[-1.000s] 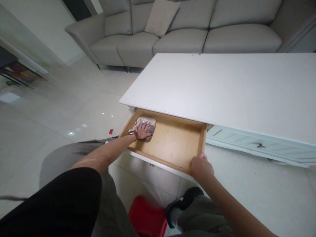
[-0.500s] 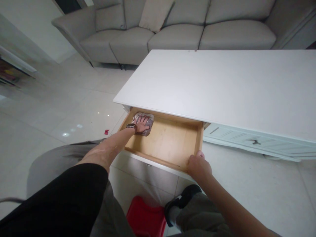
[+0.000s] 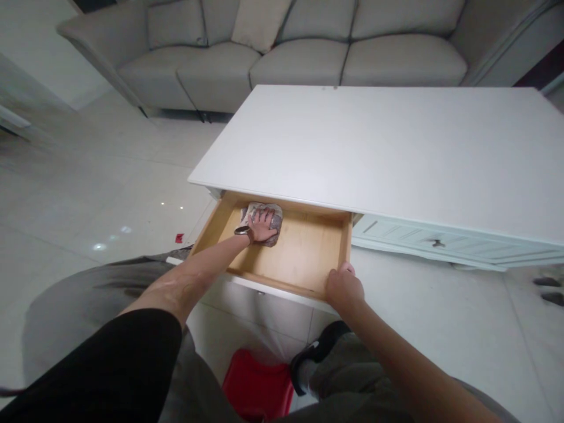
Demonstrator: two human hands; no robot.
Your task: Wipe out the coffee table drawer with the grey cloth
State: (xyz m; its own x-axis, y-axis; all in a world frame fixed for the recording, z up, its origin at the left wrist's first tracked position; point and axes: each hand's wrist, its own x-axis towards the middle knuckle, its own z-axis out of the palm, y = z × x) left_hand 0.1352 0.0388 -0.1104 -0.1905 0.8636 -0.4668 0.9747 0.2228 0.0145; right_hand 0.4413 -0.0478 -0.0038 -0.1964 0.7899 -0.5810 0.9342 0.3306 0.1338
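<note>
A wooden drawer (image 3: 308,249) stands pulled out from under a white coffee table (image 3: 388,147). My left hand (image 3: 262,228), a watch on its wrist, presses flat with spread fingers on a grey patterned cloth (image 3: 269,212) lying on the drawer bottom near the back, left of the middle. My right hand (image 3: 342,289) is closed over the drawer's front right corner, fingers curled on the rim.
A grey sofa (image 3: 282,53) with a cushion (image 3: 258,23) stands behind the table. A second, shut drawer with a handle (image 3: 437,242) is to the right. A red stool (image 3: 258,390) sits between my legs on the tiled floor. A small red scrap (image 3: 179,238) lies left.
My left hand has slid the cloth from the drawer's back left corner a little toward the middle. My right hand stays on the front corner. The camera has shifted.
</note>
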